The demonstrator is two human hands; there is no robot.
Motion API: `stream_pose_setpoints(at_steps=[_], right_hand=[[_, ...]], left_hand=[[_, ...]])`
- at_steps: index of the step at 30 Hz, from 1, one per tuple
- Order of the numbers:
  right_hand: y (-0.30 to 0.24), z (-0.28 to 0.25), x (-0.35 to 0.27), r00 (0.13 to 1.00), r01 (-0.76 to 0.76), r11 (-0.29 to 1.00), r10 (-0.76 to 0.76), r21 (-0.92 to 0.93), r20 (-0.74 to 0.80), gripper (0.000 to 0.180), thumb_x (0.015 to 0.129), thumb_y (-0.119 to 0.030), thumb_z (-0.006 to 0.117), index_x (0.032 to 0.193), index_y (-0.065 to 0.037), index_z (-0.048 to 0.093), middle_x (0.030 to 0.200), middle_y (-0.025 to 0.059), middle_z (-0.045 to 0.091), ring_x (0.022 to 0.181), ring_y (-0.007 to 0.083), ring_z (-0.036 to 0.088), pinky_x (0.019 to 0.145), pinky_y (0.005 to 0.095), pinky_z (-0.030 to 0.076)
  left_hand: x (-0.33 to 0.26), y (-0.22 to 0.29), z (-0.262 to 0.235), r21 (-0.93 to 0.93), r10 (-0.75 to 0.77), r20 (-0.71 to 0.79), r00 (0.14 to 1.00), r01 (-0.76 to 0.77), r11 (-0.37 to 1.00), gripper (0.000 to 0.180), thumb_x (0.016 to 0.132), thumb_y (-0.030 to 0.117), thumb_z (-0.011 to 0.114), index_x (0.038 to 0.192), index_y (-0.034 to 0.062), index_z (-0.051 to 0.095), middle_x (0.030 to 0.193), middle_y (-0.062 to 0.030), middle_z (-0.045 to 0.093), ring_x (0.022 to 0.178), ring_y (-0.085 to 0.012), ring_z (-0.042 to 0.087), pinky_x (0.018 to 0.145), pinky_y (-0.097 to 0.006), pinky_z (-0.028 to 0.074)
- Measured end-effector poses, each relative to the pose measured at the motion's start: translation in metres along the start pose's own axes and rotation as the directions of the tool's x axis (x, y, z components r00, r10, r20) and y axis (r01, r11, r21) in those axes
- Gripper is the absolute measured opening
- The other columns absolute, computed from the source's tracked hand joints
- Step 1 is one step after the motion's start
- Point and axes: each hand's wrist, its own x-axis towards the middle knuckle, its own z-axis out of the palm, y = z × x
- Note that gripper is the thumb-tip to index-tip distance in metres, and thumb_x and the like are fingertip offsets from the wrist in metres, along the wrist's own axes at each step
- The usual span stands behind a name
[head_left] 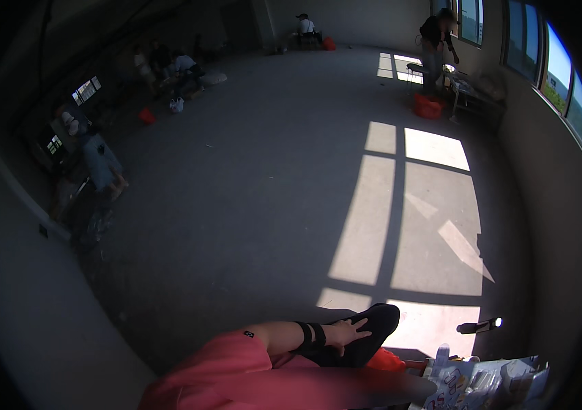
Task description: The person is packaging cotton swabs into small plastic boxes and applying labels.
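Note:
My left hand (347,334) lies on my knee in black trousers (376,322), its fingers spread and nothing in them. Two black bands circle that wrist, and the upper arm is in a pink sleeve (233,352). Across the bottom, my right sleeve (325,386) stretches to the right, ending in a dark, blurred shape beside a cluttered surface. My right hand's fingers cannot be made out there. Clear plastic packs (483,384) and a white printed box (451,379) lie near that blurred end. Something red (386,360) shows between my knee and the box.
A black stick-like thing with a bright tip (480,326) juts out over the sunlit floor (434,205). Far off, a person (436,41) stands by a table (472,89) and a red bag (427,106). More people are along the left and back walls; windows (556,75) line the right.

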Motion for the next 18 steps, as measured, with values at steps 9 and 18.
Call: stream_pose_setpoints(at_steps=[9, 18], right_hand=[[-0.013, 0.007, -0.002, 0.995, 0.074, 0.997, -0.074, 0.005, -0.062, 0.02, 0.082, -0.015, 0.058, 0.089, 0.004, 0.057, 0.087, 0.0129, 0.062, 0.069, 0.0247, 0.058, 0.052, 0.039, 0.05], [-0.104, 0.027, -0.121, 0.998, -0.029, 0.998, 0.025, -0.058, -0.056, 0.025, 0.087, -0.019, 0.061, 0.102, 0.001, 0.06, 0.084, 0.0115, 0.064, 0.071, 0.0182, 0.061, 0.065, 0.0259, 0.051]], left_hand=[[-0.001, -0.005, 0.005, 0.0, 0.005, -0.028, 1.0, -0.005, 1.0, 0.119, 0.052, 0.027, 0.088, 0.147, 0.0266, 0.016, 0.152, -0.0212, 0.001, 0.12, -0.0459, 0.042, 0.099, -0.049, 0.041], [0.01, 0.015, -0.019, 0.187, -0.071, 0.162, 0.984, 0.041, 0.982, 0.128, 0.053, 0.022, 0.088, 0.148, 0.0296, 0.003, 0.149, -0.0307, -0.002, 0.109, -0.0459, 0.053, 0.093, -0.047, 0.046]])
